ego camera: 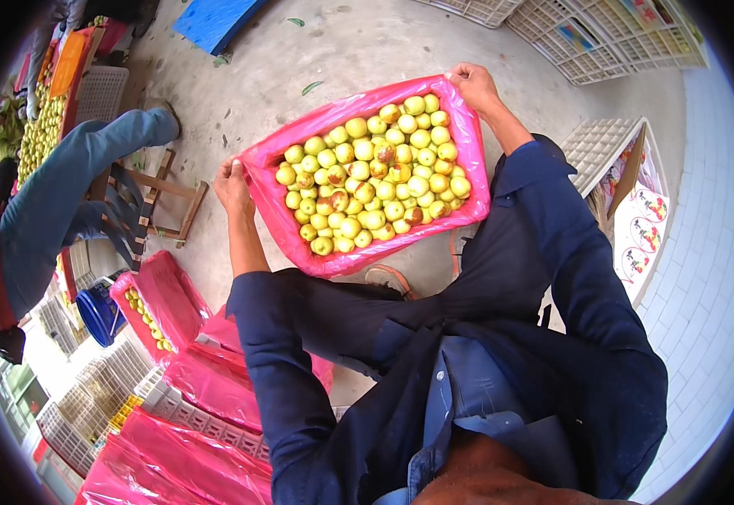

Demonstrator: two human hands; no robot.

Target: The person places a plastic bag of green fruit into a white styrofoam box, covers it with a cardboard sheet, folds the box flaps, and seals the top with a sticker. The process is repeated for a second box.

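In front of me, a crate lined with pink plastic film [471, 151] is filled with green jujubes [367, 170], several with brown patches. My left hand [234, 184] grips the film at the crate's left corner. At the far right corner, my right hand [473, 85] pinches the film, thumb over the rim. The crate's own walls are hidden under the film.
Pink-covered crates [215, 379] stand at my lower left, near a blue bucket [98, 312]. A person in jeans [83, 158] sits at the left beside a wooden frame [174, 196]. White crates [581, 38] and a crate with printed cartons [641, 233] are at right.
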